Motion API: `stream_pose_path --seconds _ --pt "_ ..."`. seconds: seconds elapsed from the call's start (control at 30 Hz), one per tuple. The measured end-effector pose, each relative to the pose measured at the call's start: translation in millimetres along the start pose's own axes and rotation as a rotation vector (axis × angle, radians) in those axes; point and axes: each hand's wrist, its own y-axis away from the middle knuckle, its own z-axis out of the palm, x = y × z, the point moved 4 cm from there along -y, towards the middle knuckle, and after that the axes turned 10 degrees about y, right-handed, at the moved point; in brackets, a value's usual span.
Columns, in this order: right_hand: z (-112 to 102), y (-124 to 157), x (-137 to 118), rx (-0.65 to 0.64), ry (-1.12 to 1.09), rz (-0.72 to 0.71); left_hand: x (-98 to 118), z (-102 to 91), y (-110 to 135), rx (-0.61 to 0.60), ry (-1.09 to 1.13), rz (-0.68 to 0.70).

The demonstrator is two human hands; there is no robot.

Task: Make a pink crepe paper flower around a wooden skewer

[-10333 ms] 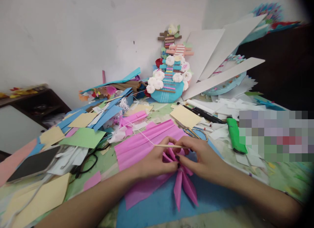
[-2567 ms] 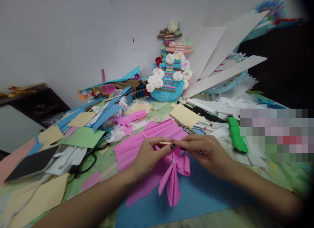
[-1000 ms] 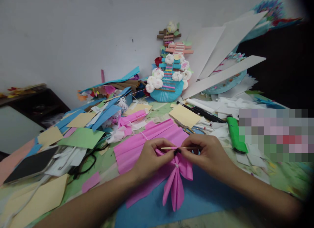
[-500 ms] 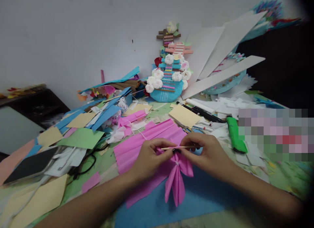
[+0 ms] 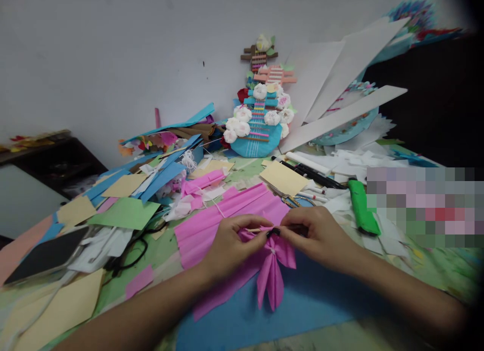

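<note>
My left hand [image 5: 230, 247] is closed, thumb and fingers pinching the upper edge of a pink crepe-paper piece [image 5: 270, 285] tied like a bow. A thin wooden stick [image 5: 254, 230] lies along that edge, its pale left end showing within the left hand's grip. My right hand [image 5: 321, 237] is closed too, pinching the same edge and stick from the right, fingertips nearly meeting the left's. A white tie [image 5: 273, 251] gathers the bow, and its petal-shaped lobes hang down. Beneath the hands lie a pink crepe-paper sheet [image 5: 223, 225] and a blue sheet [image 5: 302, 300].
Scissors [image 5: 291, 199], a cream paper [image 5: 283, 177], black pens [image 5: 321, 174] and a green pouch [image 5: 363, 207] lie beyond the hands. Paper scraps and a dark tablet-like object [image 5: 47, 255] crowd the left. A blue paper instrument with white flowers [image 5: 257, 134] leans against the wall.
The fingertips have shifted along the stick, and less of it shows now, especially on the right. The hanging lobes have turned slightly and risen a little.
</note>
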Motion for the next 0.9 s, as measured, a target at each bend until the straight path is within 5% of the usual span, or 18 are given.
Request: stream_pose_path --seconds 0.9 --pt "1.8 2.6 -2.5 0.088 -0.170 0.048 5.2 1.2 7.0 -0.039 0.110 0.024"
